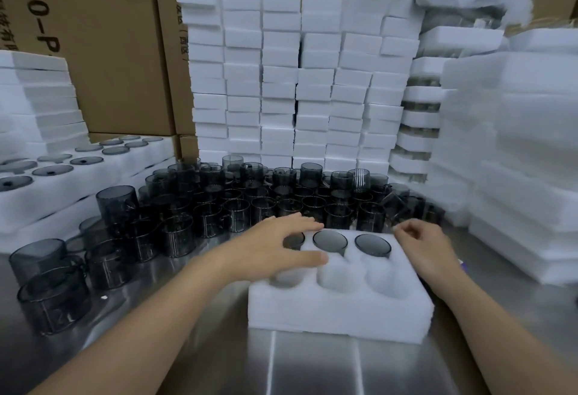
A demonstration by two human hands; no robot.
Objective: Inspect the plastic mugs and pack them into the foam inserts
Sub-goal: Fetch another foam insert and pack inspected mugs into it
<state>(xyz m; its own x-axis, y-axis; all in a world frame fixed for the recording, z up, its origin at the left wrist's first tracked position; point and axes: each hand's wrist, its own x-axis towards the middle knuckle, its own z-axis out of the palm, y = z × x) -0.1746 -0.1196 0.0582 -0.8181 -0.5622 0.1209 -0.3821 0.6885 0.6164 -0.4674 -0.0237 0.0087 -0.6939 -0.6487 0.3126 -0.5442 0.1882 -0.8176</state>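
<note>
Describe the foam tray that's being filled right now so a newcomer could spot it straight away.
On the steel table, right at the front between the left hand and right hand, one white foam tray lies by itself. Unlike the foam stacks around it, its far row holds three dark mugs and its near row is empty.

Backdrop: stacked brown cartons (103,50) with black print, filling the rear from left to top right. Foreground: a steel table (312,369), its surface seamed into panels and reflecting diffuse light in pale streaks.
</note>
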